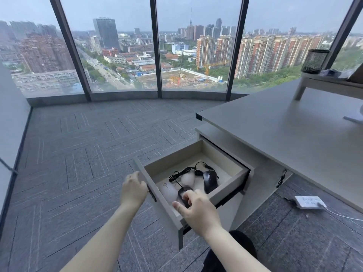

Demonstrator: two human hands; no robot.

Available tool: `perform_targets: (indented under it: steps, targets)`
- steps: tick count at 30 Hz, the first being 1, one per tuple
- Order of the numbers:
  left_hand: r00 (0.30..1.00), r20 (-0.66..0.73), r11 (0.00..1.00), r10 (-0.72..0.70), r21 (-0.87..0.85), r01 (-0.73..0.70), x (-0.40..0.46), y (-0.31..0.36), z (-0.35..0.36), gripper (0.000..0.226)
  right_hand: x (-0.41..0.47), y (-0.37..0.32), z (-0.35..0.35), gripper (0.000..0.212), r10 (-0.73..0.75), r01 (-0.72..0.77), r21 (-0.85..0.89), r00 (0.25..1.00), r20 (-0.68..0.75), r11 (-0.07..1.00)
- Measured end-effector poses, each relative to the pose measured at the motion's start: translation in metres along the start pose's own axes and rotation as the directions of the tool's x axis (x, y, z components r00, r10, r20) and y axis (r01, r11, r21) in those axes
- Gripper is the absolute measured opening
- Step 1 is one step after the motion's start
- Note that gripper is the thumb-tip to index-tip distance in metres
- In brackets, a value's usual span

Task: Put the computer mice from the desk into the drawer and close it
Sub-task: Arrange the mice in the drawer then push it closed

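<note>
The drawer [233,178] under the grey desk [284,132] stands pulled out. Inside lie two white mice, one near the front [169,191] and one further back [188,179], plus a black mouse [210,180] with a tangled black cable [182,172]. My right hand [196,210] reaches over the drawer's front and holds a second black mouse [183,194] low inside it. My left hand [134,190] grips the top edge of the drawer front [155,193] at its left corner.
A white power strip [308,202] with a cable lies on the carpet at the right. On the desk stand a monitor riser [324,84] and a black mesh cup [314,61]. Floor-to-ceiling windows close off the far side. My dark-clad knee [235,252] is below the drawer.
</note>
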State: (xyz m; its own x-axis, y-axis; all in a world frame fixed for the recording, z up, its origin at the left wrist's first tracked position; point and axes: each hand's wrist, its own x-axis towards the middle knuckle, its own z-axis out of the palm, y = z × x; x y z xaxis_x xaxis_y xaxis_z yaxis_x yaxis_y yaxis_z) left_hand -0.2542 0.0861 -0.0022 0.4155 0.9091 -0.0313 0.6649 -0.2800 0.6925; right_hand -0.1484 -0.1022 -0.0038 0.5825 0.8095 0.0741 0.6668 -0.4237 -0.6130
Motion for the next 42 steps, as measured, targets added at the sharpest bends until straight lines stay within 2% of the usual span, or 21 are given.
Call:
perform_targets:
  steps: [2,4,7,10,19,25,28,31,33,36,42]
  targets:
    - [0.993,0.062,0.991,-0.097,-0.088,0.103,-0.015,-0.010,0.004,0.049,-0.016,-0.001,0.006,0.053,0.024,-0.025,0.010,0.998,0.056,1.000]
    - [0.981,0.139,0.969,-0.138,-0.184,0.162,-0.023,-0.019,0.011,0.049,-0.027,-0.001,0.014,0.058,0.049,-0.050,0.006,0.994,0.097,0.999]
    - [0.964,0.238,0.926,-0.120,-0.323,0.195,-0.029,-0.026,0.024,0.033,-0.035,-0.001,0.023,0.047,0.078,-0.079,0.004,0.991,0.111,0.997]
    - [0.958,0.261,0.881,-0.119,-0.417,0.223,-0.030,-0.025,0.037,0.031,-0.037,0.002,0.027,0.036,0.102,-0.106,0.034,0.990,0.099,0.994]
    - [0.950,0.304,0.867,-0.068,-0.454,0.207,-0.005,0.010,0.078,0.028,-0.017,0.040,0.009,0.029,0.199,-0.199,0.044,0.980,0.000,0.979]
    - [0.933,0.360,0.846,-0.020,-0.492,0.208,0.009,0.056,0.119,0.024,0.001,0.081,-0.013,0.030,0.316,-0.304,0.123,0.944,-0.093,0.945]
    - [0.924,0.381,0.828,-0.001,-0.518,0.215,0.018,0.077,0.139,0.028,0.009,0.099,-0.025,0.034,0.381,-0.356,0.167,0.911,-0.157,0.920]
    - [0.913,0.408,0.800,0.006,-0.550,0.240,0.025,0.097,0.159,0.046,0.019,0.114,-0.038,0.042,0.449,-0.406,0.217,0.868,-0.211,0.888]
    - [0.911,0.412,0.797,0.016,-0.556,0.238,0.031,0.110,0.172,0.048,0.025,0.123,-0.044,0.051,0.492,-0.435,0.253,0.834,-0.248,0.864]
    - [0.902,0.431,0.796,0.021,-0.554,0.246,0.039,0.127,0.190,0.065,0.035,0.138,-0.052,0.069,0.561,-0.472,0.327,0.778,-0.282,0.819]
    - [0.870,0.491,0.726,0.037,-0.612,0.314,0.048,0.155,0.222,0.070,0.057,0.167,-0.059,0.088,0.655,-0.493,0.469,0.698,-0.289,0.733]
